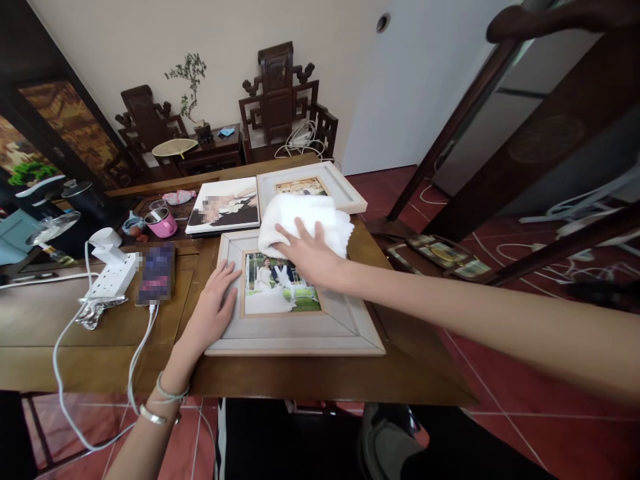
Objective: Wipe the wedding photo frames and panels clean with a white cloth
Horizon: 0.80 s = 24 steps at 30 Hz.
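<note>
A framed photo (280, 333) with a wide pale border lies flat near the table's front edge; its picture shows two people seated outdoors. My left hand (216, 303) rests on the frame's left side, fingers stretched out. On a folded white cloth (313, 213) lies my right hand (310, 252), its fingers spread and pressing the cloth down over the frame's upper right part. The cloth hides that corner and also overlaps a second pale picture frame (350, 190) behind. To the left of that one is a white-covered photo panel (230, 200).
On the wooden table (165, 363) at left are a power strip (115, 277), a phone (156, 273) with a white cable, a pink cup (161, 223) and a dark kettle (80, 200). Carved chairs (277, 93) stand by the wall. A dark wooden chair (450, 127) is at right.
</note>
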### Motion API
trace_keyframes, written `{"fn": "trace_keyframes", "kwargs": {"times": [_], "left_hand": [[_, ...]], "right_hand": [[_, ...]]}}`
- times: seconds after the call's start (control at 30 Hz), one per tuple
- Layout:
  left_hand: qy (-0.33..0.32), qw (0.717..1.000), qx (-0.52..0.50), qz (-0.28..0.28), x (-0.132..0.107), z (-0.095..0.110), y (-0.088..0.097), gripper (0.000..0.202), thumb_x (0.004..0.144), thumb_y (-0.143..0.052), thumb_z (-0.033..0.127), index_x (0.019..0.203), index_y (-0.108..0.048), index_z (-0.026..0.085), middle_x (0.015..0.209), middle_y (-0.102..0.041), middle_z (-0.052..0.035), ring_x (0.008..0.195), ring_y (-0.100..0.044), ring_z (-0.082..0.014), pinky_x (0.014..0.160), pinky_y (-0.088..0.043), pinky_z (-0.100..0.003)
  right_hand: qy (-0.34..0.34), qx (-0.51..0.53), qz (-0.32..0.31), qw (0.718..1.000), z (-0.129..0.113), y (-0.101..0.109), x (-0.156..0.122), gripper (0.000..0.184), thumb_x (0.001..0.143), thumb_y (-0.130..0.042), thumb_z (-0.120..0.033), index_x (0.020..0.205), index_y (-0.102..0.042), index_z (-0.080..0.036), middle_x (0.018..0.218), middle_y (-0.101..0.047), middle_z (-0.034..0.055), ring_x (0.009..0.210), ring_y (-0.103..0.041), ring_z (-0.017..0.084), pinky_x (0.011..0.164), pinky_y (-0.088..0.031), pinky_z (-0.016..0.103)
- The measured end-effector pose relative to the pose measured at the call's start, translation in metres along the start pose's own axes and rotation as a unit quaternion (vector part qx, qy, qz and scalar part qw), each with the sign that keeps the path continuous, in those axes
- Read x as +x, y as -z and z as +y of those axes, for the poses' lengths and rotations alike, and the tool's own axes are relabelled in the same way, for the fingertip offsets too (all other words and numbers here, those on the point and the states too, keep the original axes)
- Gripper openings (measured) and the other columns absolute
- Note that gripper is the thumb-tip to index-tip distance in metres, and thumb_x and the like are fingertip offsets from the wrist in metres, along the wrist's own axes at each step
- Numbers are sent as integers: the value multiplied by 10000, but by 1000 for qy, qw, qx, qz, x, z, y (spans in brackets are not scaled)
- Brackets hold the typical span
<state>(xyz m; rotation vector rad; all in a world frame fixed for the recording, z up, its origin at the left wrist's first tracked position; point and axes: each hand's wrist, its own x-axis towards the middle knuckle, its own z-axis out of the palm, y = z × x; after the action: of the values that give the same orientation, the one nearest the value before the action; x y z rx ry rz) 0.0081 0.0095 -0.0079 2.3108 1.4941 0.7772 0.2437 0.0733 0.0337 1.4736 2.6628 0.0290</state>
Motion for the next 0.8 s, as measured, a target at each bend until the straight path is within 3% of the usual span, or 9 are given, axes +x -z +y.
{"fn": "trace_keyframes", "kwargs": {"times": [0.13, 0.23, 0.3, 0.33, 0.47, 0.53, 0.63, 0.7, 0.8], "left_hand": [[-1, 1000, -6, 14, 0, -2, -2, 401, 984, -358, 273, 1315, -548, 150, 1455, -498, -137, 1450, -306, -220, 1193, -252, -488], [0, 1000, -9, 21, 0, -4, -3, 399, 981, -350, 260, 1301, -557, 142, 1446, -506, -145, 1445, -317, -224, 1191, -258, -491], [0, 1000, -9, 20, -1, -5, -3, 402, 979, -344, 249, 1306, -554, 142, 1450, -501, -145, 1446, -314, -225, 1190, -260, -498], [-1, 1000, -10, 19, -1, -6, -3, 405, 979, -342, 244, 1312, -551, 146, 1453, -499, -142, 1447, -312, -224, 1190, -259, -501], [-10, 1000, -6, 12, -1, -5, -2, 412, 981, -349, 249, 1331, -546, 157, 1460, -492, -137, 1454, -295, -227, 1192, -251, -510], [-14, 1000, 2, -1, -1, -5, -1, 423, 982, -352, 257, 1349, -534, 150, 1477, -470, -139, 1464, -269, -235, 1194, -238, -517], [-15, 1000, 12, -12, -1, -6, -1, 443, 986, -342, 263, 1369, -516, 123, 1494, -444, -152, 1470, -250, -242, 1196, -226, -522], [-15, 1000, 13, -11, -1, -6, -1, 446, 989, -340, 267, 1369, -516, 113, 1493, -444, -156, 1469, -254, -241, 1196, -227, -517], [-12, 1000, 1, -6, 0, -4, 0, 439, 994, -343, 284, 1351, -534, 116, 1482, -461, -151, 1466, -262, -236, 1197, -234, -503]], "right_hand": [[44, 26, -47, 998, -26, 3, -5, 799, 706, -516, 70, 1444, -442, -227, 1623, -121, 104, 1427, -28, 503, 1057, -159, 774], [112, 65, -91, 987, -55, 17, -42, 712, 711, -592, 10, 1373, -528, -244, 1608, -195, 93, 1424, -109, 497, 1055, -202, 762], [162, 107, -150, 969, -69, 33, -70, 795, 598, -725, -47, 1353, -542, -214, 1604, -199, 117, 1405, -153, 524, 1042, -249, 758], [173, 113, -188, 960, -73, 41, -81, 863, 520, -769, -49, 1341, -552, -204, 1601, -201, 131, 1394, -169, 540, 1027, -273, 762], [161, 136, -265, 941, -69, 61, -104, 766, 559, -711, -5, 1279, -611, -247, 1570, -293, 106, 1397, -234, 494, 994, -375, 714], [134, 138, -244, 950, -58, 56, -103, 737, 577, -669, 29, 1257, -628, -252, 1552, -340, 94, 1392, -269, 472, 1000, -393, 687], [90, 83, -158, 980, -33, 38, -89, 734, 636, -554, 84, 1295, -602, -234, 1558, -326, 87, 1409, -243, 450, 1044, -345, 680], [46, 16, -107, 993, -14, 25, -71, 749, 662, -480, 113, 1338, -567, -196, 1579, -268, 107, 1416, -192, 469, 1051, -301, 708], [4, -31, -40, 999, 9, 14, -35, 803, 668, -436, 119, 1421, -469, -157, 1608, -171, 129, 1412, -158, 502, 1017, -328, 725]]}}
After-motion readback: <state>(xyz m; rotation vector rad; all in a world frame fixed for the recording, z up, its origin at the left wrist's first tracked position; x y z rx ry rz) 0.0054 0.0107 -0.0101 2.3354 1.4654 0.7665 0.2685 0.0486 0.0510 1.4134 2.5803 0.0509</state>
